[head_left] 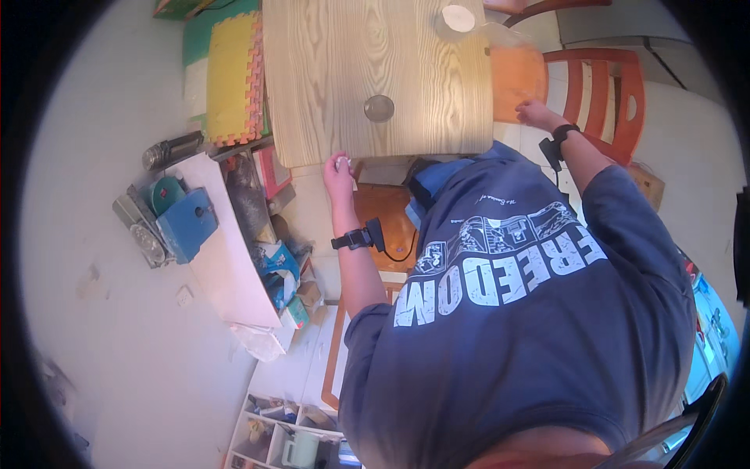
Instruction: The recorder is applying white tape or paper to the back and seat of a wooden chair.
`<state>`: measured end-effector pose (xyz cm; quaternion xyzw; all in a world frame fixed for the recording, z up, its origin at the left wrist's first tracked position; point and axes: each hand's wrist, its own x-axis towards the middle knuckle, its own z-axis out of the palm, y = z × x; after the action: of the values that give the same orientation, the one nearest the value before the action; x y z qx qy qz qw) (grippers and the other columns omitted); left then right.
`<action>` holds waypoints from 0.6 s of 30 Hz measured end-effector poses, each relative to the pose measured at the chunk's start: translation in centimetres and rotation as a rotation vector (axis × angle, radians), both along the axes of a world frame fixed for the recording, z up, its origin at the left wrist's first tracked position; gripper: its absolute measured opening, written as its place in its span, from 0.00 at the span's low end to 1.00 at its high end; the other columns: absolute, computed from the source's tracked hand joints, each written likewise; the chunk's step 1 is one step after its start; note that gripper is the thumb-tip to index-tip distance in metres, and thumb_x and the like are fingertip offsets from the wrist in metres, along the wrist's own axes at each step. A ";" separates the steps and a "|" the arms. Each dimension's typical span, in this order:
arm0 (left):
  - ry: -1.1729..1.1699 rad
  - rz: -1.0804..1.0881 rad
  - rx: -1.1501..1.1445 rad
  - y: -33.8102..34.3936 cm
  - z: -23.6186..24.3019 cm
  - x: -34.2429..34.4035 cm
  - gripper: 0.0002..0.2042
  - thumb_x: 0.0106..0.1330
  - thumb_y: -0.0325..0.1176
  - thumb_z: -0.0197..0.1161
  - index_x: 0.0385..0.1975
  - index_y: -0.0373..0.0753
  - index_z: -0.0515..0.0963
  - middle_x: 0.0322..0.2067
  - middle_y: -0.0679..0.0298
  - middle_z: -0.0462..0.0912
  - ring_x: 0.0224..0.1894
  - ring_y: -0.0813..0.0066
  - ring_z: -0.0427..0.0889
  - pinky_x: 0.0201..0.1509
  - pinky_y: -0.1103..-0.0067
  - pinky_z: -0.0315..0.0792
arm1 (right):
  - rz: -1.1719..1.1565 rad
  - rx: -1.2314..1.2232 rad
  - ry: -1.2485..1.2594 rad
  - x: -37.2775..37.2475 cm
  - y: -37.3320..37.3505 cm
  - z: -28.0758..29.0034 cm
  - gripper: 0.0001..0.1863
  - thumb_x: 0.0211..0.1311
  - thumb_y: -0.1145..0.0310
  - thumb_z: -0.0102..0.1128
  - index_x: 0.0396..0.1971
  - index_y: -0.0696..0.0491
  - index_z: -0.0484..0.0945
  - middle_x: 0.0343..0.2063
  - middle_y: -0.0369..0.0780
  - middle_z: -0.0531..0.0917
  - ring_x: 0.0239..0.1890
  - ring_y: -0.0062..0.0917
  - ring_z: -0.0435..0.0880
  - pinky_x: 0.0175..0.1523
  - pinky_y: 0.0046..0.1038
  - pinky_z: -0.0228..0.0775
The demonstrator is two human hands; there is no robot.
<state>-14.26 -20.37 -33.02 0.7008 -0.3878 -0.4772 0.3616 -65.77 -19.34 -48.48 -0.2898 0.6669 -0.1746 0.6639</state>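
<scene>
My left hand (339, 173) is closed at the table's near edge, round a small white crumpled thing that looks like tissue. A wooden table (328, 70) with a striped grain lies in front of me. On it, a little right of that hand, sits a small round glass dish (379, 108). My right hand (539, 115) hovers over an orange chair seat (512, 82) past the table's right edge. Its fingers look loosely bent and apart, with nothing visible in them. At the table's far right stands a white round-topped container (458, 19), beside clear plastic film (504, 36).
A red slatted chair back (609, 102) stands at the right. To the left are yellow foam mats (230, 82), a white shelf top (226, 227) bearing a blue box (187, 225), and cluttered shelves. An orange stool (383, 223) shows below the table. A cubby shelf (269, 418) is at lower left.
</scene>
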 end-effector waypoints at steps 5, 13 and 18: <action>0.129 -0.062 0.046 -2.6 1.2 -2.5 0.08 0.64 0.27 0.51 0.40 0.36 0.74 0.32 0.64 0.77 0.30 0.82 0.75 0.31 0.84 0.70 | 0.072 -0.020 0.119 1.1 -1.0 1.4 0.12 0.60 0.63 0.49 0.37 0.55 0.74 0.25 0.37 0.78 0.26 0.21 0.76 0.29 0.24 0.70; -0.316 -0.399 -0.179 -4.0 0.5 -1.5 0.09 0.63 0.28 0.50 0.39 0.36 0.76 0.36 0.59 0.79 0.39 0.69 0.78 0.47 0.78 0.69 | 0.151 -0.136 0.161 4.0 -1.5 3.8 0.12 0.58 0.65 0.52 0.35 0.59 0.76 0.25 0.39 0.80 0.26 0.24 0.79 0.31 0.24 0.72; -0.465 -0.323 -0.267 -2.1 2.6 -1.3 0.11 0.60 0.27 0.51 0.42 0.36 0.73 0.36 0.56 0.79 0.40 0.64 0.78 0.46 0.77 0.69 | 0.314 -0.606 0.340 8.0 -4.4 9.0 0.13 0.58 0.63 0.50 0.35 0.57 0.75 0.28 0.43 0.80 0.32 0.29 0.80 0.39 0.29 0.71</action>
<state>-15.54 -22.49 -30.41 0.6668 -0.6257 -0.3002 0.2715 -57.79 -23.74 -39.45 -0.5963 0.6331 -0.2094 0.4469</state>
